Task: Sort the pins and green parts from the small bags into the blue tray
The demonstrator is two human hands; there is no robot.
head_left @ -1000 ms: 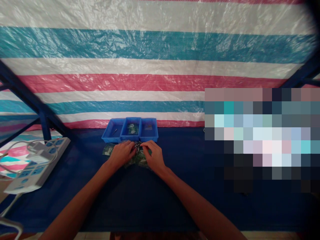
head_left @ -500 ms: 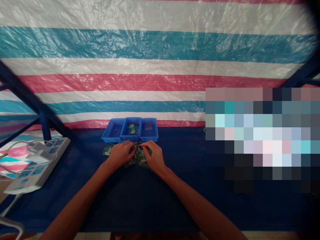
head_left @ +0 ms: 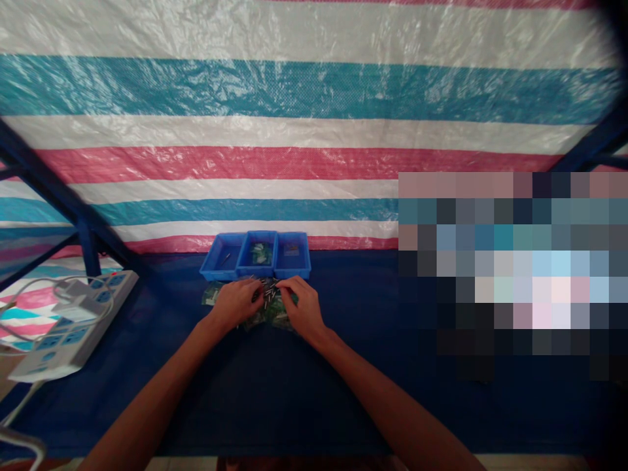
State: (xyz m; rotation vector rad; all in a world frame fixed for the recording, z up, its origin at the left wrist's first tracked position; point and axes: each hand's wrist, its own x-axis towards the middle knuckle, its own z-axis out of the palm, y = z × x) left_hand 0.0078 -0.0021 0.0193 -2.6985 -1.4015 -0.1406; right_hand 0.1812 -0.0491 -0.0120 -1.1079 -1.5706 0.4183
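Observation:
My left hand (head_left: 238, 302) and my right hand (head_left: 305, 309) face each other over a heap of small, slim metal pieces (head_left: 269, 293), perhaps screws or pins. The left fingers are curled in at the heap's left side. On its right, my right thumb and fingertips draw close together in a pinch. Whatever either hand holds is too small to make out. Green-tinted clear plastic packets (head_left: 280, 318) lie under and around the heap, partly covered by the hands. Another such packet (head_left: 210, 294) sticks out left of my left wrist.
Three blue trays (head_left: 293, 273) stand in a row just beyond my hands; the middle one holds similar packets (head_left: 261, 253), the left one a small thin metal piece (head_left: 227, 257). At left lies a white power strip (head_left: 73, 335) with cables. A striped sheet (head_left: 314, 162) hangs behind. The right side is pixelated.
The left fingers have shifted very slightly at the heap. The right hand and trays look the same. Blurred blocks at the right have changed.

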